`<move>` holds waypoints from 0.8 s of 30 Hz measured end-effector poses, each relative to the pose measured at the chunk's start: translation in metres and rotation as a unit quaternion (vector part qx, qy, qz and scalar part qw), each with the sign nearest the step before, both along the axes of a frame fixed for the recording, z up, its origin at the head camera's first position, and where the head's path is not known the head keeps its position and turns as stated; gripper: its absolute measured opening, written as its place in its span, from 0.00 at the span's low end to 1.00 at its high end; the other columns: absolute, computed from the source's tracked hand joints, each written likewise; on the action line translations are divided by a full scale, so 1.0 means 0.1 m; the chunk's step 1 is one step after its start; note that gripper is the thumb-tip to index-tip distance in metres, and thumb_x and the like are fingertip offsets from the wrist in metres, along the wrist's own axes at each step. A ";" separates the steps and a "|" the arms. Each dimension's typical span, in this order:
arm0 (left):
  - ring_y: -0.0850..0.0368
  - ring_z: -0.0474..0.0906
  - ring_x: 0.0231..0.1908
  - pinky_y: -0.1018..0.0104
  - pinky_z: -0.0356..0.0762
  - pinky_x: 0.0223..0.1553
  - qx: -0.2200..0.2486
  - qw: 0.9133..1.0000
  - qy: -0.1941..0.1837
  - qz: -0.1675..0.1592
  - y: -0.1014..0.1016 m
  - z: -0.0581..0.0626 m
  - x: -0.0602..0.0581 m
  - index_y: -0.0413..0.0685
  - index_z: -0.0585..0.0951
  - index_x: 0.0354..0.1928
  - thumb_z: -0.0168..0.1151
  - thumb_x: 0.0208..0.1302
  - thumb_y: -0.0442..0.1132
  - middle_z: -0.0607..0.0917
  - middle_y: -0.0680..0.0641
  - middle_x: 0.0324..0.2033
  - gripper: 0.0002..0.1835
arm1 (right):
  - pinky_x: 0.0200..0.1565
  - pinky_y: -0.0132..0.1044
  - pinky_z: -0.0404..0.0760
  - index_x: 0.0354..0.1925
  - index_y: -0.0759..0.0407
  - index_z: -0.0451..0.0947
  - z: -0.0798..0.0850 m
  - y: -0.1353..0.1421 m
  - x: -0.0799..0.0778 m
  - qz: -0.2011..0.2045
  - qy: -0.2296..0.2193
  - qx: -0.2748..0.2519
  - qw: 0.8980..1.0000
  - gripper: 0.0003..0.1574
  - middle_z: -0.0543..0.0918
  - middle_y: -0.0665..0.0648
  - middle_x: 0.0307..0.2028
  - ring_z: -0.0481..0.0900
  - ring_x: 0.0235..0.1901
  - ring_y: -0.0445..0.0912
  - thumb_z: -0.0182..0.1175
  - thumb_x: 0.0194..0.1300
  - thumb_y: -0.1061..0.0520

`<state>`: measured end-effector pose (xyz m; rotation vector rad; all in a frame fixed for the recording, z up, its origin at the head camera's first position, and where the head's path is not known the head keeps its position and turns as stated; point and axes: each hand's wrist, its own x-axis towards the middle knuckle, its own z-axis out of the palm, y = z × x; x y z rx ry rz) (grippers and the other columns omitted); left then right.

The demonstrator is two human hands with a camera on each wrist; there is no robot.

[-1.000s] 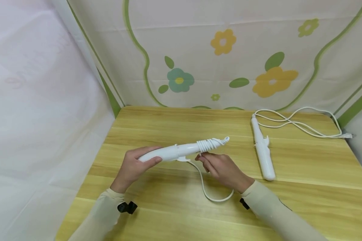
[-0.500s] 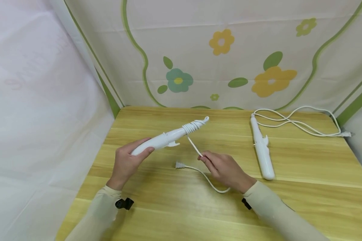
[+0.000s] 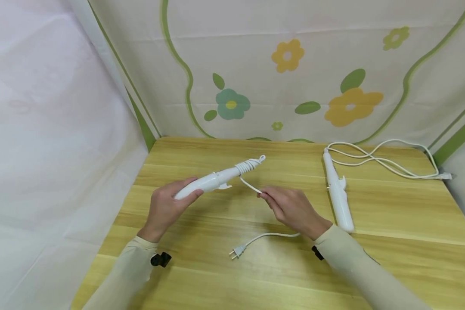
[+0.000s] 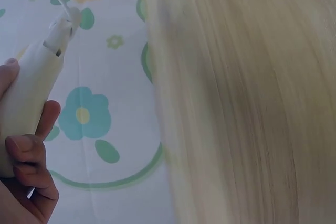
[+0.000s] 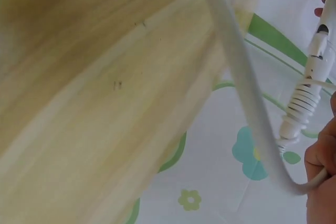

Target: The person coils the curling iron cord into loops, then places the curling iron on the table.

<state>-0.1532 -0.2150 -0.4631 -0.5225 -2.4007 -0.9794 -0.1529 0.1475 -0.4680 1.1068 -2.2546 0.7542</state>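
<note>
My left hand [image 3: 165,206] grips the thick end of a white curling iron [image 3: 201,186], held up above the table and tilted toward the upper right. Several turns of its cord wrap the thin end, which tips into a small loop. In the right wrist view the wraps [image 5: 303,103] lie side by side. Between the thumb and fingers of my right hand [image 3: 292,209] is the white power cord [image 3: 249,185], stretched from the wraps. Past that hand the loose end runs back left to a two-prong plug [image 3: 238,251]. The left wrist view shows fingers curled round the body [image 4: 31,85].
A second white curling iron [image 3: 338,193] lies on the wooden table [image 3: 201,280] at the right. Its looped cord [image 3: 387,162] reaches the table's far right corner, ending in a plug [image 3: 444,176]. Flowered cloth [image 3: 263,86] hangs behind the table, with white sheeting [image 3: 54,150] at the left.
The curling iron has shifted left and tilted up at its thin end. My right hand has drawn the cord out from the wraps. The plug end has swung toward the front of the table.
</note>
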 end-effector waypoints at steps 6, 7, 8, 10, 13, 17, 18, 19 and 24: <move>0.49 0.94 0.41 0.50 0.89 0.36 -0.071 0.997 0.004 -0.028 0.04 -0.02 -0.02 0.53 0.93 0.55 0.84 0.59 0.47 0.95 0.46 0.47 0.22 | 0.22 0.29 0.73 0.44 0.59 0.84 0.09 0.01 -0.16 0.001 0.036 -0.005 0.999 0.28 0.81 0.45 0.24 0.72 0.21 0.33 0.44 0.91 0.45; 0.50 0.93 0.40 0.51 0.88 0.36 -0.077 0.997 -0.004 -0.030 0.04 -0.01 -0.03 0.54 0.93 0.55 0.84 0.60 0.48 0.95 0.47 0.47 0.22 | 0.22 0.30 0.73 0.44 0.59 0.84 0.11 0.01 -0.20 -0.001 0.038 -0.006 0.999 0.27 0.81 0.46 0.24 0.73 0.21 0.33 0.44 0.90 0.45; 0.52 0.93 0.40 0.53 0.87 0.35 -0.081 0.996 -0.012 -0.032 0.05 -0.01 -0.03 0.54 0.93 0.55 0.84 0.60 0.49 0.95 0.47 0.47 0.21 | 0.23 0.30 0.74 0.44 0.59 0.84 0.12 0.01 -0.23 -0.005 0.039 -0.005 0.999 0.28 0.82 0.47 0.24 0.74 0.21 0.34 0.44 0.90 0.45; 0.54 0.92 0.39 0.56 0.86 0.35 -0.084 0.995 -0.034 -0.035 0.06 0.00 -0.04 0.55 0.93 0.55 0.83 0.62 0.51 0.96 0.49 0.47 0.21 | 0.22 0.32 0.74 0.46 0.60 0.84 0.15 0.02 -0.30 -0.010 0.039 -0.001 0.999 0.25 0.83 0.48 0.25 0.74 0.21 0.35 0.47 0.90 0.46; 0.55 0.91 0.39 0.59 0.84 0.35 -0.081 0.993 -0.069 -0.046 0.07 0.03 -0.06 0.57 0.93 0.56 0.81 0.64 0.52 0.95 0.50 0.48 0.20 | 0.22 0.33 0.74 0.47 0.61 0.84 0.19 0.03 -0.38 -0.014 0.037 0.006 0.999 0.12 0.84 0.50 0.27 0.75 0.21 0.36 0.58 0.85 0.55; 0.57 0.91 0.41 0.61 0.84 0.38 -0.077 0.990 -0.097 -0.073 0.08 0.06 -0.10 0.60 0.93 0.57 0.81 0.65 0.52 0.95 0.52 0.49 0.19 | 0.23 0.37 0.78 0.47 0.62 0.84 0.23 0.03 -0.43 -0.012 0.038 0.010 0.999 0.07 0.89 0.53 0.31 0.78 0.22 0.39 0.70 0.73 0.64; 0.57 0.91 0.41 0.61 0.84 0.38 -0.077 0.989 -0.100 -0.082 0.08 0.07 -0.10 0.60 0.93 0.57 0.81 0.65 0.52 0.95 0.52 0.49 0.19 | 0.23 0.38 0.79 0.48 0.62 0.84 0.24 0.03 -0.44 -0.012 0.038 0.011 0.999 0.06 0.90 0.54 0.33 0.79 0.22 0.40 0.69 0.74 0.62; 0.57 0.91 0.41 0.61 0.84 0.38 -0.076 0.988 -0.104 -0.090 0.07 0.07 -0.11 0.61 0.93 0.57 0.81 0.65 0.52 0.95 0.53 0.49 0.19 | 0.24 0.39 0.80 0.48 0.61 0.85 0.24 0.04 -0.44 -0.011 0.039 0.012 0.999 0.05 0.91 0.54 0.34 0.80 0.23 0.40 0.67 0.78 0.60; 0.58 0.90 0.40 0.63 0.84 0.38 -0.072 0.980 -0.124 -0.137 0.06 0.09 -0.13 0.60 0.93 0.56 0.81 0.64 0.50 0.95 0.53 0.50 0.19 | 0.24 0.38 0.80 0.47 0.58 0.85 0.25 0.05 -0.48 -0.003 0.041 0.025 0.999 0.28 0.89 0.51 0.30 0.79 0.23 0.38 0.45 0.89 0.43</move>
